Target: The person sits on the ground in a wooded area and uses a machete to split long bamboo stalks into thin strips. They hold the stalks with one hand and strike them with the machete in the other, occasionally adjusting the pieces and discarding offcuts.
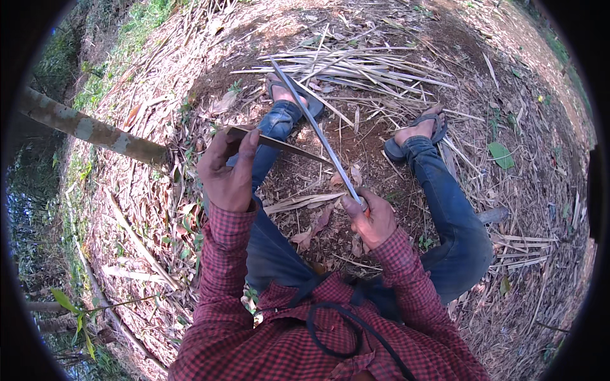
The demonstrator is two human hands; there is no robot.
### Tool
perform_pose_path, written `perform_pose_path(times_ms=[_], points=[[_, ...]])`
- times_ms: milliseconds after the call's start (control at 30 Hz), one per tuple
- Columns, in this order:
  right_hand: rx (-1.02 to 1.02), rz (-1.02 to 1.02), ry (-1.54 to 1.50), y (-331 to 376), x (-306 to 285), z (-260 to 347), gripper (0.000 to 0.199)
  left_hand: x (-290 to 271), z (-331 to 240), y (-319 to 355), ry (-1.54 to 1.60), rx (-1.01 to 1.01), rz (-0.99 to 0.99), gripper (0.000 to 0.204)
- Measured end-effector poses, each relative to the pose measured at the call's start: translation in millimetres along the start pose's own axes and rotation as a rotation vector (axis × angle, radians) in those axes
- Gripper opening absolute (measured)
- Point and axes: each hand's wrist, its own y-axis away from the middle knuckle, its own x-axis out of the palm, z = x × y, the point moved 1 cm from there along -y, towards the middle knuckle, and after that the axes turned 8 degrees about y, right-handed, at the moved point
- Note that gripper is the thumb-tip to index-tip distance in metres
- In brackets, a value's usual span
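Observation:
My left hand [229,168] pinches one end of a thin, flat brownish strip [289,148], which looks like split bamboo or wood. The strip slants down to the right, and its far end comes close to the blade or meets it; I cannot tell whether they touch. My right hand [373,219] is wrapped round the handle of a long knife [318,130], a bit of orange showing at the grip. Its narrow grey blade points up and to the left, passing over my left foot in a sandal [311,105].
Pale split strips [387,66] lie in a loose pile beyond my feet, with several more strips [521,251] at the right. A tree trunk [95,130] rises at the left. Dry leaves and sticks cover the ground between and around my legs [445,216].

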Motion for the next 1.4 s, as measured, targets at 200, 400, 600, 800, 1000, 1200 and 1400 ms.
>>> perform_pose_path(times_ms=[200, 400, 600, 800, 1000, 1200, 1400], points=[[-0.085, 0.038, 0.063, -8, 28, 28, 0.027, 5, -3, 5, 0.021, -0.009, -0.013, 0.013], [-0.059, 0.072, 0.107, -10, 32, 9, 0.023, 5, 4, 5, -0.041, -0.018, -0.044, 0.014], [0.264, 0.17, 0.108, -20, 48, -60, 0.037, -1, 10, -3, -0.019, -0.002, -0.061, 0.013], [0.364, 0.189, 0.218, -4, 58, -82, 0.04, -4, 20, -10, -0.069, -0.023, -0.062, 0.011], [0.197, 0.188, 0.285, -2, 47, -63, 0.032, -3, 31, -10, -0.087, -0.021, -0.131, 0.015], [0.379, 0.162, 0.31, 2, 66, -102, 0.038, -5, 36, -11, -0.064, -0.056, -0.062, 0.017], [0.643, 0.26, 0.359, 0, 55, -119, 0.045, -7, 43, -12, -0.083, -0.046, -0.088, 0.02]])
